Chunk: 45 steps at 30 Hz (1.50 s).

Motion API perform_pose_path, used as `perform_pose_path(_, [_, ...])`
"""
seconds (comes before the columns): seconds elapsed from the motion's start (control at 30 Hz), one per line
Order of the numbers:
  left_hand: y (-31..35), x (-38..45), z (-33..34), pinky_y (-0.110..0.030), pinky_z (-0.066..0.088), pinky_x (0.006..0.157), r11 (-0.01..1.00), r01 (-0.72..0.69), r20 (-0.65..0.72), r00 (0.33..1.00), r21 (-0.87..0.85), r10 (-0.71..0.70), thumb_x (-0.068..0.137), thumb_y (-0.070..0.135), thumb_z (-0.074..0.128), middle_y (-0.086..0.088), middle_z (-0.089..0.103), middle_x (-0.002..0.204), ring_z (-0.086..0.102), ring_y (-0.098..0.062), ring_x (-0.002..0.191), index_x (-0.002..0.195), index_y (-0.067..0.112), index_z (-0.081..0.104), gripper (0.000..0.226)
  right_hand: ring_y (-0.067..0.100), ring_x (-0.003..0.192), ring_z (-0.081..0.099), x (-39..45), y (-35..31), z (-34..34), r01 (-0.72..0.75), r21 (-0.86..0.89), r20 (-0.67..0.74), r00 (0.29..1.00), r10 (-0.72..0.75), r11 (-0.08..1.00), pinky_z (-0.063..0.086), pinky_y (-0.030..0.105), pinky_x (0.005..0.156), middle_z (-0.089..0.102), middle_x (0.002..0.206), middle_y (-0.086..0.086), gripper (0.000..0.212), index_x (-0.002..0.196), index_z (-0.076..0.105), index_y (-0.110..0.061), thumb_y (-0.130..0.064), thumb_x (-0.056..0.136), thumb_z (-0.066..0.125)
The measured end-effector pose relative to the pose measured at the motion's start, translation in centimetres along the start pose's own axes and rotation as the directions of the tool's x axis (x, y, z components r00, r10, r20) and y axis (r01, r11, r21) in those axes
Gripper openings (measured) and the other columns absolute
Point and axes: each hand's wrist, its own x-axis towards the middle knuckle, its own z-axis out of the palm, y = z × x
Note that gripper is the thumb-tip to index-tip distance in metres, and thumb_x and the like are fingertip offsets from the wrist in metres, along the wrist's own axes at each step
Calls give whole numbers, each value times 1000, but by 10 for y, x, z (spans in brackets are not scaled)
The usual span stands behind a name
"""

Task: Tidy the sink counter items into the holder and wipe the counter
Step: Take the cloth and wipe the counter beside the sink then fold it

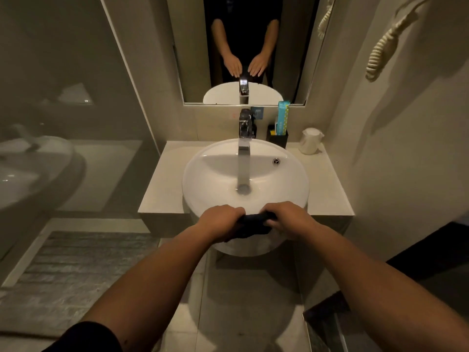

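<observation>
While we hold the dark cloth (253, 223) bunched between both fists at the near rim of the basin (218, 158), the tidying half of the job looks finished. Going from the left, the counter (162, 184) on that side lies bare, with nothing standing on it. Our left hand (219, 219) has its fingers curled shut round one end of the cloth, and our right hand (286, 219) grips the other end the same way, so the cloth hangs over the front of the basin, not on the counter. Behind the tap (245, 128), the black holder (278, 138) stands at the back wall with a teal box (283, 118) upright in it and something yellow beside that. Just to its right sits a white pot (311, 141), loose on the counter. We judge the wiping is what remains, or is nearly done; we cannot tell which. No writing on the box is legible.
</observation>
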Motion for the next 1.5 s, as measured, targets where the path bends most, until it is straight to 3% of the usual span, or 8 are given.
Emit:
perform_pose_path(0.17, [14,-13,-61,-31,39,68,965,71,37,997,-251,-64,87,29,61,-7,66,99,55,-20,82,97,21,57,13,7,74,57,-3,-28,-70,16,192,-88,996,1,981,41,12,54,61,85,-10,15,92,58,-26,-22,84,69])
perform_pose_path(0.27, [19,-22,-87,-29,40,73,922,60,19,998,-383,-57,83,34,65,-4,65,110,54,-17,87,116,24,56,35,10,80,61,7,-51,-96,93,211,-87,993,-76,973,50,18,64,64,85,-8,14,90,63,-25,-17,81,70])
perform_pose_path(0.57, [-30,-47,-88,-24,39,51,839,234,-99,942,-490,-321,81,31,52,-2,65,88,59,-12,67,100,28,44,20,9,75,60,74,-103,-73,260,174,-108,964,-244,950,51,27,63,64,81,-7,14,86,64,-24,-24,76,73])
perform_pose_path(0.7, [-81,-40,-78,-29,40,66,851,279,-73,936,-445,-345,87,35,54,-5,65,108,57,-19,83,118,24,47,34,13,75,60,121,-119,-50,266,195,-76,964,-256,944,54,35,64,65,83,-4,11,84,64,-23,-25,75,70])
perform_pose_path(0.83, [-145,-10,-74,-32,40,63,864,330,-43,927,-380,-373,87,29,51,-7,66,100,55,-22,78,103,22,54,17,6,67,55,183,-123,-29,258,156,-46,966,-254,953,42,24,53,63,80,-8,9,85,63,-25,-26,78,67])
perform_pose_path(1.1, [-256,65,-74,-28,34,49,828,330,38,935,-454,-352,80,25,51,12,53,70,52,-9,64,71,33,41,16,22,108,56,307,-100,13,134,90,-290,952,-102,987,44,35,93,66,116,3,28,111,66,-17,-33,88,60])
perform_pose_path(1.27, [-322,86,-59,-33,44,61,630,425,39,846,-650,-531,82,15,52,0,62,77,58,-20,73,81,20,55,5,37,130,41,351,-49,31,-114,-120,-341,938,67,986,32,46,107,48,140,20,40,128,53,-3,-23,93,51])
perform_pose_path(1.5, [-380,125,-42,-33,42,76,312,479,44,597,-821,-801,91,10,48,-10,64,101,59,-27,93,106,14,55,16,38,134,37,362,-13,62,-119,-390,-222,975,33,913,29,52,110,42,145,21,54,134,44,0,-21,85,50])
